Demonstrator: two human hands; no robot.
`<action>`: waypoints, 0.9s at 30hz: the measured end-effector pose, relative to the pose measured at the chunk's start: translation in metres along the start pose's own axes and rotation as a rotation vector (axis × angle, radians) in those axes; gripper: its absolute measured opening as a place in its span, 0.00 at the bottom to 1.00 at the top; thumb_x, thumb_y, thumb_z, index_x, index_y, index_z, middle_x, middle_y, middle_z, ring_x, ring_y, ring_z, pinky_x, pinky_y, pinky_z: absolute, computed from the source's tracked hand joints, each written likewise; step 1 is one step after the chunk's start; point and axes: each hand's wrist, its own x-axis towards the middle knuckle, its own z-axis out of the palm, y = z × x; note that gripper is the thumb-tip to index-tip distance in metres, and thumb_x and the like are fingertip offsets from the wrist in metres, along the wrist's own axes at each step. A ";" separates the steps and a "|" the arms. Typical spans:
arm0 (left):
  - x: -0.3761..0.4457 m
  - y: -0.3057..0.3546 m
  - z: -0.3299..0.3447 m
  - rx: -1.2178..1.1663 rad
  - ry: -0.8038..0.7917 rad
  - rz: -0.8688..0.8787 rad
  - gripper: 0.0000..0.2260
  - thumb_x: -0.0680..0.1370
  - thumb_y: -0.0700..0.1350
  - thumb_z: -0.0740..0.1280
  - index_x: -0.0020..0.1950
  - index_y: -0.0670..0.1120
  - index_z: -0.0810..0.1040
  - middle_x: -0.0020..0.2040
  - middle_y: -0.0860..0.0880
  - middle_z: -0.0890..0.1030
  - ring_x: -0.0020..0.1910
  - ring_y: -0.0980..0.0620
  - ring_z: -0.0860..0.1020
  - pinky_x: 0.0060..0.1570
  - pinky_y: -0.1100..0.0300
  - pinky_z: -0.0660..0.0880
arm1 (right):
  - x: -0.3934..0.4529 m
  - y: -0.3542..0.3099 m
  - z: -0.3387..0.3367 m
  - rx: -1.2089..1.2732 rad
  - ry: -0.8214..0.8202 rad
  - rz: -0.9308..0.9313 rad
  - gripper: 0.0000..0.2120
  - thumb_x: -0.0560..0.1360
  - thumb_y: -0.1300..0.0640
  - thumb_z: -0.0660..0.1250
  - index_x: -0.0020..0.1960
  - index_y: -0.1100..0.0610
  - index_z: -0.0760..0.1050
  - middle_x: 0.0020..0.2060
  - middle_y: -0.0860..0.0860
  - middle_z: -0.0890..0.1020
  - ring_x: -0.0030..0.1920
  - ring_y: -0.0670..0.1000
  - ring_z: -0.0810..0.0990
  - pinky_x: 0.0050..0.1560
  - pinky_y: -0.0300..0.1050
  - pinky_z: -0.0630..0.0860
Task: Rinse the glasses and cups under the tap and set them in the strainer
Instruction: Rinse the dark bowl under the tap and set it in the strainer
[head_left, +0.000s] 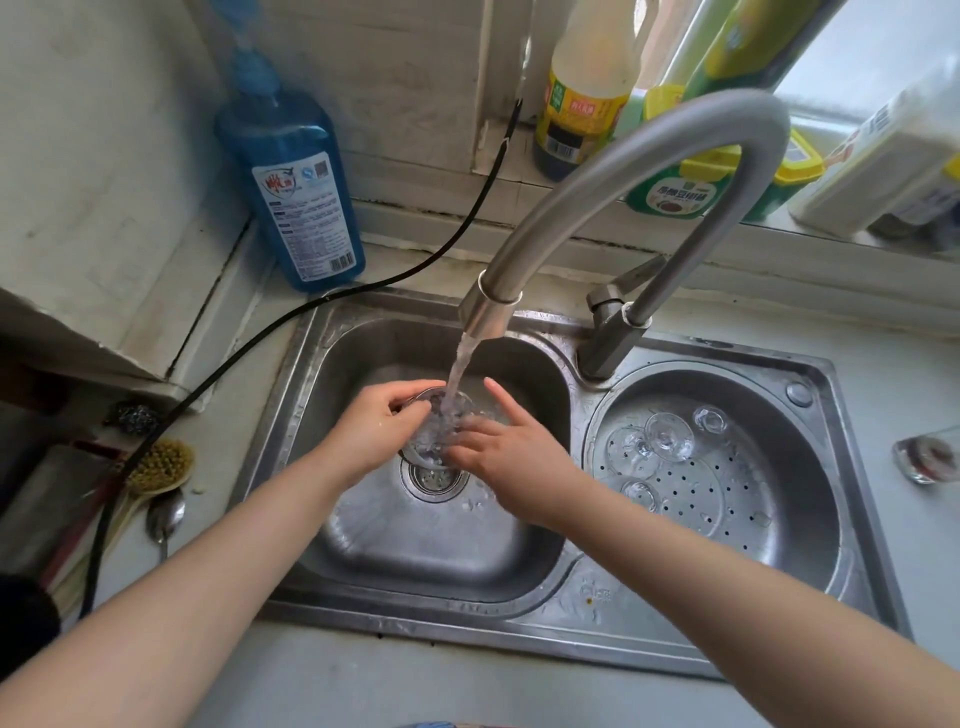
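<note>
A clear glass sits under the stream running from the grey tap, over the drain of the left sink basin. My left hand grips the glass by its rim and left side. My right hand touches the glass's right side with its fingers, index finger raised. In the round perforated strainer in the right basin lie several clear glasses, upside down or on their sides, among them a stemmed one.
One more glass stands on the counter at the far right. A blue soap bottle stands behind the sink's left corner, with a black cable running past it. Bottles line the window sill. A brush and spoon lie to the left.
</note>
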 end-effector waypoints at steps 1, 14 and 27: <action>-0.001 0.001 -0.001 0.002 -0.012 0.005 0.15 0.79 0.33 0.60 0.60 0.49 0.78 0.45 0.59 0.80 0.41 0.69 0.79 0.44 0.74 0.75 | -0.001 0.008 0.000 -0.041 0.022 -0.031 0.17 0.67 0.63 0.69 0.55 0.54 0.81 0.53 0.51 0.84 0.64 0.53 0.76 0.74 0.61 0.41; 0.002 0.000 -0.007 -0.025 -0.117 -0.242 0.11 0.81 0.54 0.58 0.57 0.55 0.78 0.57 0.51 0.80 0.55 0.52 0.79 0.58 0.48 0.77 | 0.012 -0.001 0.001 0.415 0.165 0.009 0.00 0.73 0.62 0.70 0.44 0.59 0.79 0.36 0.52 0.81 0.38 0.56 0.79 0.46 0.47 0.72; -0.014 -0.015 -0.002 -0.070 -0.117 0.001 0.32 0.64 0.67 0.67 0.60 0.49 0.72 0.52 0.53 0.80 0.54 0.56 0.78 0.59 0.57 0.72 | 0.036 0.006 -0.032 1.598 0.075 0.623 0.09 0.79 0.64 0.60 0.46 0.62 0.79 0.34 0.50 0.76 0.34 0.41 0.71 0.39 0.33 0.68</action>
